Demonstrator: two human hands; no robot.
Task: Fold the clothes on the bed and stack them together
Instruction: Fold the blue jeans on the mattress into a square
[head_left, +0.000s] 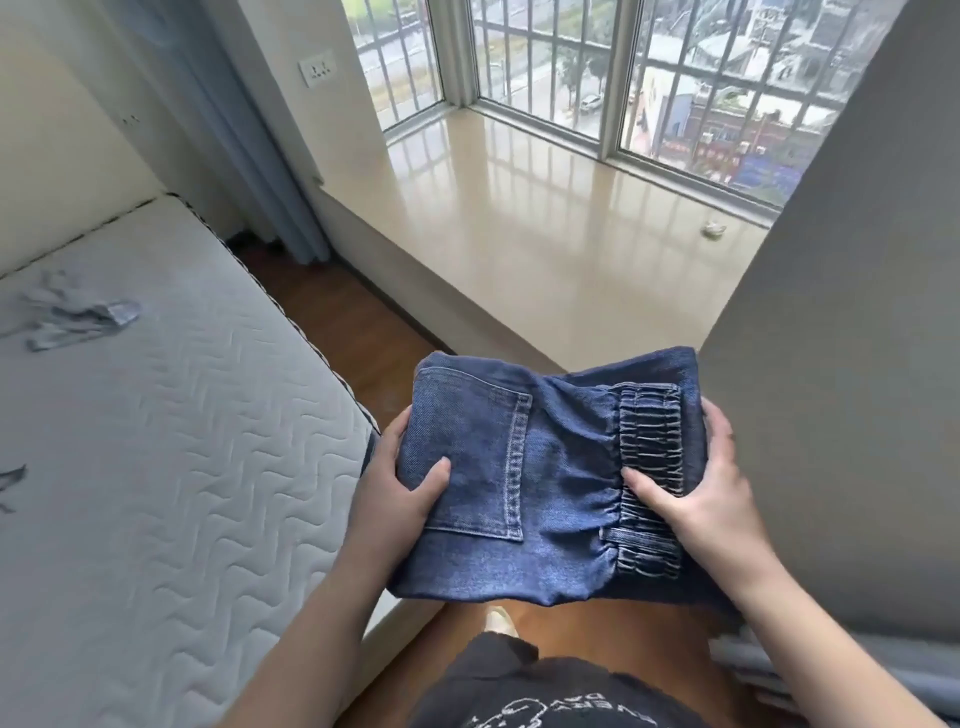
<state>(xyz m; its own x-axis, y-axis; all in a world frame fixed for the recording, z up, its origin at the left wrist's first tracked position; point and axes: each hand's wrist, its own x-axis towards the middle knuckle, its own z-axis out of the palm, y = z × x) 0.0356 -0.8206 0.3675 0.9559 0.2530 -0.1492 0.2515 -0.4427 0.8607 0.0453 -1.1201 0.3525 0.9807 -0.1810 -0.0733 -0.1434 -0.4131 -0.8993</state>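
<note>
folded jeans (540, 483) (fingers beneath hidden), both hands

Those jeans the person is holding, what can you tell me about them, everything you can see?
The jeans are dark blue denim, folded into a thick, roughly rectangular bundle. A stitched patch pocket faces up on one side, and a gathered elastic waistband runs along the other. They are held in the air above the wooden floor, beside the bed rather than on it. The left hand grips one edge, thumb on top; the right hand grips the waistband end, thumb pressed on the elastic. Nothing else touches them.
</note>
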